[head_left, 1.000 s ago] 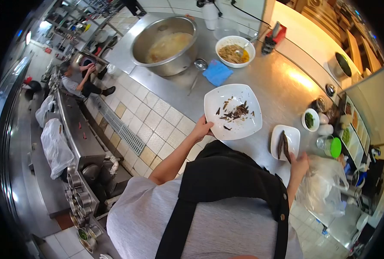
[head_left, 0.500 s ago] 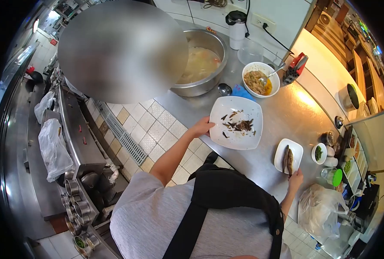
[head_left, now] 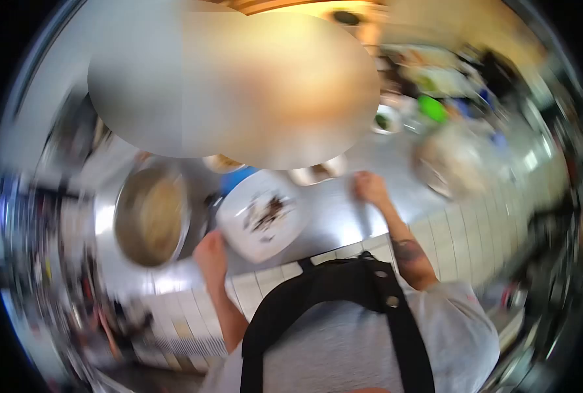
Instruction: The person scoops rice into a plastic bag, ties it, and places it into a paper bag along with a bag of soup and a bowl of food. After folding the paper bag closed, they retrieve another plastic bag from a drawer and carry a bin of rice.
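**Left hand on the square plate, right hand on the counter**

The whole view is smeared by movement, so small details are not readable.

The left hand [head_left: 211, 255] grips the near left edge of the white square plate [head_left: 262, 216]. The fingers are under or behind the rim and do not show clearly. The plate is at the near edge of the steel counter [head_left: 334, 216], a little left of the middle, and it carries dark scraps of food in its centre. I cannot tell if the plate rests on the counter or is lifted from it.

The right hand [head_left: 370, 188] is on the counter to the right of the plate, well apart from it. The fingers look bent, but whether they close on something I cannot tell. Just to the far left of this hand is a small white plate [head_left: 317, 171], partly hidden.

Left of the square plate stands a large steel pot [head_left: 150, 216] with a pale liquid inside. A blue cloth [head_left: 239, 180] lies just behind the plate. Farther right there are a small bowl [head_left: 384, 121] with something green, a green lid [head_left: 433, 108] and a plastic bag [head_left: 452, 160].

The person wears a grey shirt and a black apron [head_left: 330, 288].
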Available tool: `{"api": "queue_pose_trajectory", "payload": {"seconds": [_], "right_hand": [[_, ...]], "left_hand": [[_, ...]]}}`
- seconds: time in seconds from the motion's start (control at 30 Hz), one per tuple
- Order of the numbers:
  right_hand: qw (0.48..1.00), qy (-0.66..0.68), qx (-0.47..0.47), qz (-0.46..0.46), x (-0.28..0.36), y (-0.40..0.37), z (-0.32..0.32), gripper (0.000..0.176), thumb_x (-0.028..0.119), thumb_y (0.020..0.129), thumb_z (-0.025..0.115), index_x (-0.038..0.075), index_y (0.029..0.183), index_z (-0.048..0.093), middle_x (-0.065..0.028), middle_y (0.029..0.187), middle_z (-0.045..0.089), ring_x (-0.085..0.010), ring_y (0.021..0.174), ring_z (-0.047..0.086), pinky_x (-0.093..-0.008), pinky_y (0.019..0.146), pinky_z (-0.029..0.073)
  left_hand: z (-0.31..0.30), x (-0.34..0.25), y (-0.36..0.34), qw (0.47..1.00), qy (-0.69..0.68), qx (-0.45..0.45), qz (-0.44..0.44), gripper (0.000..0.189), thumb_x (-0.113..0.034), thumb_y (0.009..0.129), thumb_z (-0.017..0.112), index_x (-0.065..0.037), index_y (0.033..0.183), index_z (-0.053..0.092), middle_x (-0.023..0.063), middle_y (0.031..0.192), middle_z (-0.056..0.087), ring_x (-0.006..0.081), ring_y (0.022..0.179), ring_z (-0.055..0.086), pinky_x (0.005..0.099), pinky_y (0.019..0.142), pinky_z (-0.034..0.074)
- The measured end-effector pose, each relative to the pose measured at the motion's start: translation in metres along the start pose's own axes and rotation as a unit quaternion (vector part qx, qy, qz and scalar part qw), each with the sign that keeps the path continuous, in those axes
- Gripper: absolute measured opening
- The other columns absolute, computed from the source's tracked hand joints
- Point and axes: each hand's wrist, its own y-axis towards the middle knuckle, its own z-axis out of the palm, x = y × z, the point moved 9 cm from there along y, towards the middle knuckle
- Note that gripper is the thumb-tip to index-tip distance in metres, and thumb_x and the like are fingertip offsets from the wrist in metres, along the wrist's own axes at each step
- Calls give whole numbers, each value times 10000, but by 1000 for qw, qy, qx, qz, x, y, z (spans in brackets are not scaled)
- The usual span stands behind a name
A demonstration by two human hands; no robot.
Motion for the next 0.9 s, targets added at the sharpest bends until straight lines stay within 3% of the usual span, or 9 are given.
{"api": "queue_pose_trajectory", "payload": {"seconds": [0.1, 0.2, 0.23, 0.3, 0.37, 0.43, 0.53, 0.67, 0.9], "right_hand": [[994, -55, -19, 90, -29, -54, -49, 553, 432, 933, 452, -4, 659, 655, -273, 707, 610, -456, 718, 606, -500, 710, 492], [987, -47, -40, 147, -81, -118, -102, 587, 473, 933, 450, 39, 591, 649, -198, 601, 613, -416, 654, 618, -471, 700, 502], [984, -26, -58, 166, -105, -143, -122, 553, 446, 927, 471, 33, 608, 654, -202, 619, 617, -413, 670, 619, -466, 706, 501], [976, 13, -84, 200, -153, -201, -164, 485, 393, 915, 515, 22, 641, 665, -211, 655, 624, -407, 702, 622, -455, 716, 499], [966, 12, -188, 177, -234, -261, -201, 228, 216, 865, 616, 8, 930, 686, -187, 894, 674, -323, 742, 656, -410, 721, 519], [947, -59, -212, 233, -289, -323, -247, 455, 123, 806, 671, 29, 1234, 547, -233, 1220, 556, -362, 957, 622, -426, 838, 500], [906, -34, -240, 346, -344, -367, -319, 660, 114, 772, 705, 63, 1360, 411, -289, 1322, 435, -446, 1164, 480, -437, 982, 424], [931, -62, -300, 200, -383, -290, -402, 668, 155, 798, 700, 80, 1386, 392, -317, 1355, 380, -452, 1232, 418, -439, 1013, 399], [945, -199, -256, -35, -450, -31, -532, 579, 99, 838, 602, 129, 1385, 416, -194, 1442, 343, -454, 1240, 403, -435, 1024, 394]], "left_hand": [[47, -39, -1, 989, -116, 89, -18, 337, -145, 911, 497, -9, 607, 452, 61, 552, 434, 157, 543, 445, 348, 515, 346], [115, -165, -23, 955, -215, 135, 157, 274, -55, 881, 462, -39, 613, 410, 33, 592, 393, 139, 597, 441, 316, 546, 337], [149, -195, -36, 940, -261, 172, 136, 111, 19, 841, 412, -25, 744, 442, 57, 698, 414, 144, 678, 454, 291, 615, 364], [204, -281, -82, 889, -310, 240, 236, 173, 35, 817, 439, -28, 977, 422, 127, 1011, 466, 205, 825, 497, 323, 801, 422], [257, -346, -125, 874, -282, 252, 305, 317, -2, 801, 515, -10, 1110, 449, 168, 1186, 451, 249, 971, 510, 363, 866, 419], [305, -415, -181, 827, -311, 308, 352, 408, -13, 791, 542, -7, 1186, 443, 174, 1239, 440, 269, 1026, 505, 372, 883, 417], [358, -499, -265, 760, -280, 402, 426, 426, -19, 786, 582, -4, 1192, 456, 182, 1255, 440, 330, 1089, 507, 393, 913, 419], [398, -566, -332, 694, -256, 456, 495, 404, -44, 778, 636, -9, 1158, 503, 205, 1262, 442, 400, 1157, 477, 419, 955, 412], [536, -608, -321, 760, -227, 477, 377, 289, -17, 803, 618, -15, 1086, 557, 166, 1178, 518, 296, 1031, 559, 353, 879, 461]]}}
